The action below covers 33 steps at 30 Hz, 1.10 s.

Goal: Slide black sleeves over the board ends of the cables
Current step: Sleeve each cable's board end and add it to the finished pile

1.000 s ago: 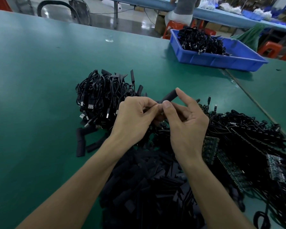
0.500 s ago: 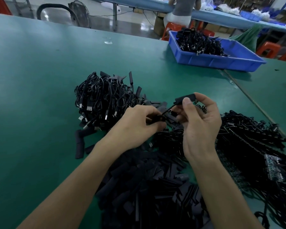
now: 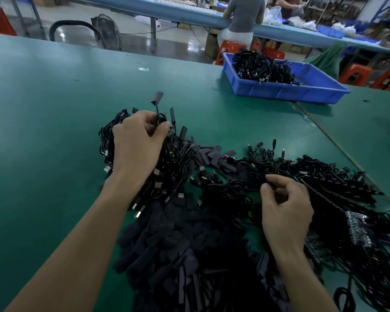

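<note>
Head view, left hand: the left hand [image 3: 137, 145] curls its fingers round a coiled cable [image 3: 160, 119] on top of the heap of sleeved cables [image 3: 176, 158], mid-worktop. The cable's black sleeve [image 3: 157, 97] sticks upward.
Right hand: the right hand [image 3: 284, 206], fingers curled, dips into the unsleeved cables [image 3: 324, 183] toward the right edge; I cannot tell whether it holds one.
Loose sleeves: the loose sleeves [image 3: 178, 255] are piled at the near edge, between the forearms.
Far edge: a blue tray [image 3: 291, 92] stands on the green worktop [image 3: 43, 109].

Whatever the right hand [image 3: 286, 217] pinches (something thin) is too dark to tell. The bottom edge cuts the sleeve pile [image 3: 178, 251].
</note>
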Each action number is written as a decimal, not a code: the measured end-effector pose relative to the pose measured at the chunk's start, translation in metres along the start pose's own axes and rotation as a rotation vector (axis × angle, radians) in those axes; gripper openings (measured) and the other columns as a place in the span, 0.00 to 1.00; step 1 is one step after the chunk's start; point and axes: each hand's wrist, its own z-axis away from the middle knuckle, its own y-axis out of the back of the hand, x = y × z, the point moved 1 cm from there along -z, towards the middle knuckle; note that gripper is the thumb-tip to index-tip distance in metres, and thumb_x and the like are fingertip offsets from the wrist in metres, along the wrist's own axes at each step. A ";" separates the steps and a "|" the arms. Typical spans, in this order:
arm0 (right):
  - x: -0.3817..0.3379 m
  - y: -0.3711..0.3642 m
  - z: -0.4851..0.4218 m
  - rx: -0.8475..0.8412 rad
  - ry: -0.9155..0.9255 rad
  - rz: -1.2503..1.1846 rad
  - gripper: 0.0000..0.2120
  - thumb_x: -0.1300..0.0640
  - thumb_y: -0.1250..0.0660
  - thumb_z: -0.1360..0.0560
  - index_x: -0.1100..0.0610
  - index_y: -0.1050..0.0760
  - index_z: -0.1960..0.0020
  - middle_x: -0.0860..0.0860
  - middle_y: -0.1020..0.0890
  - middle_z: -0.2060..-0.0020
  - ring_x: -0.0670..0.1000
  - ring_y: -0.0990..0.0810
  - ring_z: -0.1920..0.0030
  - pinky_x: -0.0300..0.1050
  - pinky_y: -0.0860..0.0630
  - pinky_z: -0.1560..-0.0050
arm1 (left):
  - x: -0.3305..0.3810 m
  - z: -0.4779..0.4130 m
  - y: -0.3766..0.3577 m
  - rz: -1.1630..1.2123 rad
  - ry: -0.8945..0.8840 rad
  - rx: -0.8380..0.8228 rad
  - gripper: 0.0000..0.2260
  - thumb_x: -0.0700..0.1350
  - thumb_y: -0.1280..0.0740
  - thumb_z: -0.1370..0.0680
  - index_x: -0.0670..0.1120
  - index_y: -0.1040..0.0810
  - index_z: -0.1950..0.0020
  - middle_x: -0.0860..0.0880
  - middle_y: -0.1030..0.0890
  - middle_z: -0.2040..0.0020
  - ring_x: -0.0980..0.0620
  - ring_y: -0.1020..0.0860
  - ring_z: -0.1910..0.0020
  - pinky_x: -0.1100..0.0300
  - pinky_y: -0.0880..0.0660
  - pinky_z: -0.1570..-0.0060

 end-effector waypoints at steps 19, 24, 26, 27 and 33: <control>-0.026 -0.002 -0.036 -0.245 0.222 -0.354 0.22 0.68 0.23 0.30 0.42 0.21 0.49 0.42 0.15 0.57 0.42 0.16 0.55 0.32 0.22 0.50 | 0.027 0.021 -0.025 0.117 -0.274 -0.168 0.10 0.60 0.31 0.25 0.56 0.18 0.52 0.58 0.22 0.63 0.60 0.24 0.64 0.65 0.29 0.64; -0.033 -0.009 -0.037 -0.547 0.235 -0.562 0.18 0.65 0.21 0.33 0.45 0.17 0.53 0.48 0.13 0.59 0.47 0.15 0.57 0.36 0.20 0.52 | 0.030 0.042 -0.045 0.463 -0.205 -0.613 0.07 0.52 0.25 0.26 0.52 0.17 0.51 0.59 0.18 0.61 0.63 0.22 0.63 0.71 0.30 0.62; -0.031 -0.011 -0.035 -0.570 0.192 -0.574 0.14 0.60 0.21 0.35 0.48 0.17 0.52 0.50 0.14 0.60 0.47 0.16 0.58 0.37 0.20 0.54 | 0.027 0.048 -0.048 0.525 -0.183 -0.638 0.03 0.46 0.25 0.24 0.52 0.18 0.56 0.60 0.19 0.64 0.65 0.25 0.68 0.73 0.31 0.65; -0.030 -0.012 -0.035 -0.578 0.177 -0.561 0.14 0.58 0.22 0.35 0.50 0.18 0.52 0.50 0.14 0.61 0.47 0.16 0.59 0.37 0.20 0.54 | 0.026 0.049 -0.047 0.554 -0.172 -0.646 0.05 0.44 0.26 0.24 0.52 0.19 0.57 0.61 0.20 0.65 0.65 0.26 0.69 0.74 0.32 0.65; -0.031 -0.018 -0.033 -0.667 0.113 -0.624 0.08 0.56 0.22 0.35 0.54 0.19 0.59 0.49 0.17 0.64 0.46 0.19 0.62 0.36 0.21 0.58 | 0.027 0.047 -0.037 0.632 -0.106 -0.783 0.06 0.51 0.27 0.26 0.51 0.20 0.59 0.58 0.21 0.67 0.54 0.30 0.68 0.68 0.32 0.68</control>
